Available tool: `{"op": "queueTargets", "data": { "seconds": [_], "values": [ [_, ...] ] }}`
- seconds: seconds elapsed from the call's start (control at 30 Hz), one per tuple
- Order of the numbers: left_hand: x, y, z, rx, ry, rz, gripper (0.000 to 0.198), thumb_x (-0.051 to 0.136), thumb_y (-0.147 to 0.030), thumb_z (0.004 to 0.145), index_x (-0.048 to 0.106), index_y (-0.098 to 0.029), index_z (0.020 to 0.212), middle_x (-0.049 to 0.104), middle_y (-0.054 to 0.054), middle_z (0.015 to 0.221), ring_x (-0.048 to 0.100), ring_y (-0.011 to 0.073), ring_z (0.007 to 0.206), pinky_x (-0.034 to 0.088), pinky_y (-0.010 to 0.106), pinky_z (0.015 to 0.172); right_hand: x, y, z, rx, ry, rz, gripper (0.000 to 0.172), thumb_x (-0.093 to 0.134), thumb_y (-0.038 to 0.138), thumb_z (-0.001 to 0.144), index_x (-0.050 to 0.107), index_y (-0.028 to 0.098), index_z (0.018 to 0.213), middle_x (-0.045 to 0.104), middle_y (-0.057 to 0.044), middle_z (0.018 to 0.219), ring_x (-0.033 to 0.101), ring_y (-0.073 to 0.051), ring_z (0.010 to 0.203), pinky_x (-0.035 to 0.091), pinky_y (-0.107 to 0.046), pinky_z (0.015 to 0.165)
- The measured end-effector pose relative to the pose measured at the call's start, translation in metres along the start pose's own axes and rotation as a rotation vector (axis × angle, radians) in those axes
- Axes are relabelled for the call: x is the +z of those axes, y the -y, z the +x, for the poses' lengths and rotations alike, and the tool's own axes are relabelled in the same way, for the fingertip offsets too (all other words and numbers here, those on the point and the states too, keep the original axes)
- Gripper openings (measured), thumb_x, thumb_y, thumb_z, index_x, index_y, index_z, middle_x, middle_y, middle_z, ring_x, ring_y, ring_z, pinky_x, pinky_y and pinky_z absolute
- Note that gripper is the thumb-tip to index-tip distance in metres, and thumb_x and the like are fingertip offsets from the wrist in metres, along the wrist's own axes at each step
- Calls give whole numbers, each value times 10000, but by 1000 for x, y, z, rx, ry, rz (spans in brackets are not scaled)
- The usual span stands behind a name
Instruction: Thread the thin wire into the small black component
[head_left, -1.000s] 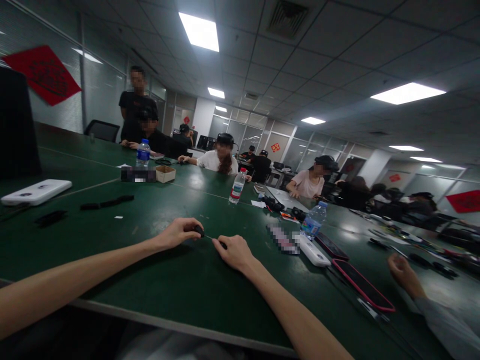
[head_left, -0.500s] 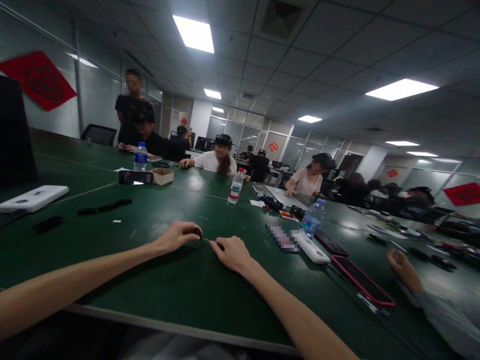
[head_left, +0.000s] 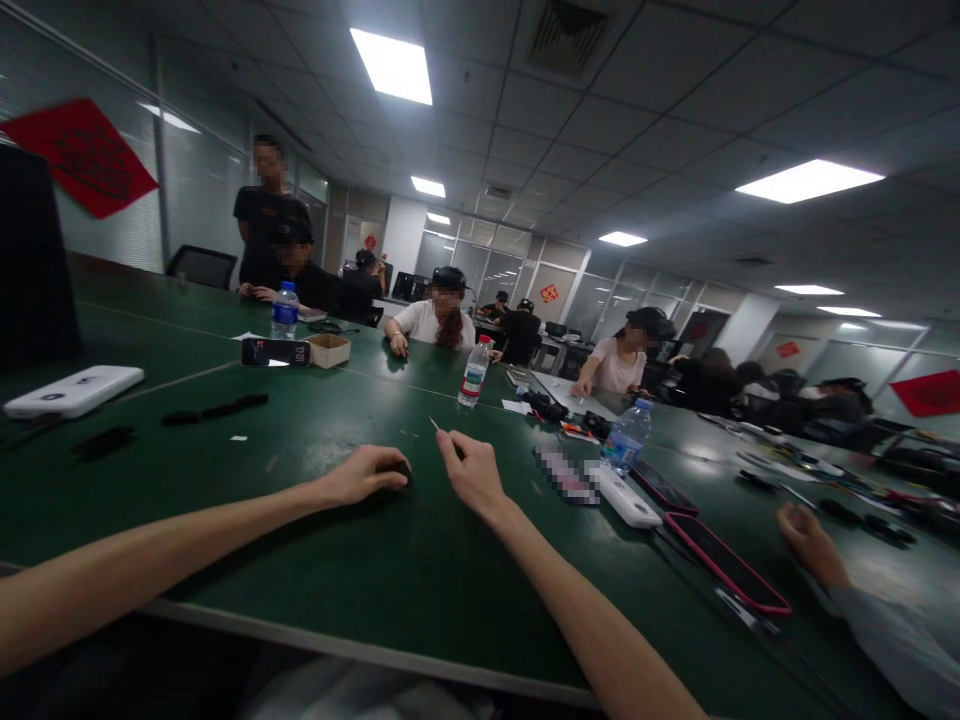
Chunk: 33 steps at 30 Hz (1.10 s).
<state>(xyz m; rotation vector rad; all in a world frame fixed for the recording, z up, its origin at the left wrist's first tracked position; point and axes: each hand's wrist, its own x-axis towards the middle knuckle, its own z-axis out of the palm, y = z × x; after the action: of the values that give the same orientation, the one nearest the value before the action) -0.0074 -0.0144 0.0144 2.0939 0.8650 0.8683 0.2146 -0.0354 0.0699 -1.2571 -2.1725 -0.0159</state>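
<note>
Thin rod (head_left: 434,424), long axis slanting away, tip leftward

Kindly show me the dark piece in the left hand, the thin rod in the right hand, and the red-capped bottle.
Dark piece (head_left: 406,473): head view, on its uncovered part.
Thin rod (head_left: 434,425): head view, on its exposed shaft.
Red-capped bottle (head_left: 473,377): head view, on its label.

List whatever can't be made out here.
All in the head view:
Dark piece: shape mostly hidden by the left hand.
Thin tool: rear end hidden inside the right hand.
Flat item beside the white device: blurred into blocks.
Tall black object: cut off by the left edge.
White scrap: too small to identify.
</note>
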Motion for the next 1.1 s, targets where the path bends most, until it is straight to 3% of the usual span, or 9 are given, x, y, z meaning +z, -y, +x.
{"op": "queueTargets", "data": {
  "seconds": [0.2, 0.27, 0.5, 0.87, 1.0, 1.1],
  "values": [
    [0, 5, 1, -8, -76, -113, 260, 634, -353, 825, 664, -161, 998, 719, 53, 923, 670, 200, 838, 518, 312, 791, -5, -19, -18, -40, 326, -178, 506, 300, 508, 1000, 677, 213, 837, 688, -9, 754, 610, -131, 671, 386, -214, 654],
    [0, 4, 1, -14, -82, -151, 253, 634, -339, 825, 655, -160, 1002, 719, 49, 906, 674, 199, 835, 523, 324, 802, -2, -21, -21, -62, 377, -223, 510, 293, 518, 998, 688, 221, 869, 708, -21, 802, 633, -147, 716, 398, -223, 678],
    [1, 3, 1, -12, -97, -197, 256, 671, -327, 794, 654, -153, 981, 713, 51, 924, 674, 200, 844, 529, 351, 830, 3, -10, -20, -80, 393, -319, 555, 276, 582, 980, 702, 237, 897, 720, -42, 813, 650, -178, 727, 412, -242, 666],
    [0, 4, 0, -17, -100, -183, 274, 682, -345, 781, 667, -160, 983, 720, 61, 939, 675, 208, 840, 533, 339, 802, -4, -6, -19, -57, 429, -246, 503, 347, 571, 971, 704, 229, 870, 712, -33, 804, 648, -160, 724, 452, -237, 689],
    [0, 4, 1, -14, -96, -138, 251, 650, -347, 804, 663, -160, 972, 722, 50, 872, 673, 198, 799, 528, 323, 778, 2, -7, -21, -35, 397, -238, 484, 362, 545, 974, 692, 220, 834, 694, -26, 756, 625, -153, 685, 436, -232, 672],
    [0, 4, 1, -8, -67, -63, 225, 638, -355, 814, 673, -174, 943, 717, 35, 838, 672, 193, 783, 518, 294, 751, 2, -2, -16, -40, 272, -133, 522, 302, 500, 1000, 655, 197, 764, 661, -9, 712, 589, -129, 646, 404, -212, 642]
  ]
}}
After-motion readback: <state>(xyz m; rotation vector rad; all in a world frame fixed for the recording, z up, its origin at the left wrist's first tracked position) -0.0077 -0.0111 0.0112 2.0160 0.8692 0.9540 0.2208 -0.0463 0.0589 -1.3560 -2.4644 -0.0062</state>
